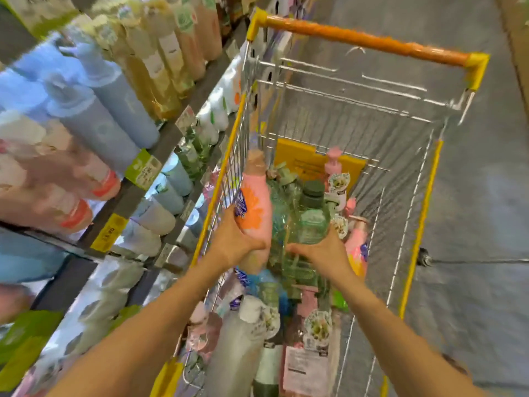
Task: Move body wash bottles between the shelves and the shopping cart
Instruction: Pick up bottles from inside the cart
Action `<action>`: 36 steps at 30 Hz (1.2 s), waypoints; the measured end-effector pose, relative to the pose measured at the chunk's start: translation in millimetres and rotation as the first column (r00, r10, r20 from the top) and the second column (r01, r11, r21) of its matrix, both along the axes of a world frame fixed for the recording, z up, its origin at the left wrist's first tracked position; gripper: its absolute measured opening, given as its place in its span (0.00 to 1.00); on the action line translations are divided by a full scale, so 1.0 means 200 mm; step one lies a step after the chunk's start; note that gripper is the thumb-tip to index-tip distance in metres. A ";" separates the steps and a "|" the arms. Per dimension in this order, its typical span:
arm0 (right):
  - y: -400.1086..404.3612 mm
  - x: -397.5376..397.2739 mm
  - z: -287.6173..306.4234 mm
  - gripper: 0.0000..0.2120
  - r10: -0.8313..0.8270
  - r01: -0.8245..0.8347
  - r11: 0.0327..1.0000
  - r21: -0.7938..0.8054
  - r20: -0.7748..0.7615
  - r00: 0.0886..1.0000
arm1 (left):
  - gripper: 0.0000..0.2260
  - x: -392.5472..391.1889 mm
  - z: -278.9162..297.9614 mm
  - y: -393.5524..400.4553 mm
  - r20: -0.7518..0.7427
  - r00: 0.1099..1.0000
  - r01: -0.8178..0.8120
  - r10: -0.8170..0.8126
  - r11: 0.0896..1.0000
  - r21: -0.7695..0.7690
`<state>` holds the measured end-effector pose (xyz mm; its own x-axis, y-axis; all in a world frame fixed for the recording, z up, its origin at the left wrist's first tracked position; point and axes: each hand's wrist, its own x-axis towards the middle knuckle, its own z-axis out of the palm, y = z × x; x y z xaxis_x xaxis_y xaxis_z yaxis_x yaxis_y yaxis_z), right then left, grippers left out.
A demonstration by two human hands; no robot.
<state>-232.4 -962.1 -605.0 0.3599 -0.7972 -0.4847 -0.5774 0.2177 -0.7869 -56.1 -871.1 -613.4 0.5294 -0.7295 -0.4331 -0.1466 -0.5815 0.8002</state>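
Observation:
Both my hands reach into the shopping cart (416, 239). My left hand (233, 237) grips a pink body wash bottle (257, 202) with an orange flower label, held upright near the cart's left wall. My right hand (322, 253) grips a clear green bottle (312, 222) with a dark green cap, just right of the pink one. Several other bottles lie in the cart, among them a grey-white one (237, 351) and a pink pump bottle (333, 161). The view is blurred.
Shelves (160, 144) packed with bottles run along the left: blue ones (114, 110), yellow ones, pink ones and white ones. The cart's orange handle bar (366, 43) is at the far end. Grey floor (481, 196) lies to the right.

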 end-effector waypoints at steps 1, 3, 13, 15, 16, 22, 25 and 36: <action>-0.03 0.00 -0.04 0.41 0.008 -0.007 1.000 0.017 -0.031 0.999 | 0.43 0.01 -0.05 -0.03 0.010 1.000 0.008 -0.009 0.999 0.050; -0.07 0.02 -0.13 0.39 0.049 -0.047 0.999 0.029 -0.104 0.993 | 0.41 0.04 -0.13 -0.08 0.034 0.999 0.005 -0.009 0.993 0.116; -0.10 0.19 -0.38 0.43 0.187 -0.144 0.979 0.145 -0.348 0.919 | 0.28 0.12 -0.31 -0.27 0.055 0.991 0.079 -0.119 0.877 0.474; -0.10 0.21 -0.38 0.39 0.209 -0.152 0.972 0.179 -0.362 0.909 | 0.22 0.11 -0.34 -0.25 0.034 0.990 0.100 -0.136 0.857 0.506; -0.10 0.22 -0.38 0.39 0.215 -0.151 0.969 0.195 -0.368 0.905 | 0.25 0.11 -0.36 -0.24 0.018 0.992 0.100 -0.127 0.855 0.509; -0.09 0.22 -0.32 0.48 0.200 -0.138 0.972 0.188 -0.371 0.907 | 0.32 0.07 -0.35 -0.20 0.028 0.987 0.122 -0.161 0.838 0.531; -0.07 0.19 -0.27 0.34 0.214 -0.161 0.972 0.172 -0.363 0.907 | 0.21 0.06 -0.29 -0.15 0.028 0.973 0.180 -0.230 0.826 0.534; 0.31 0.28 0.29 0.08 0.393 -0.564 0.758 -0.328 -0.459 0.796 | 0.18 -0.05 0.37 0.33 0.329 0.931 0.047 -0.160 0.944 0.326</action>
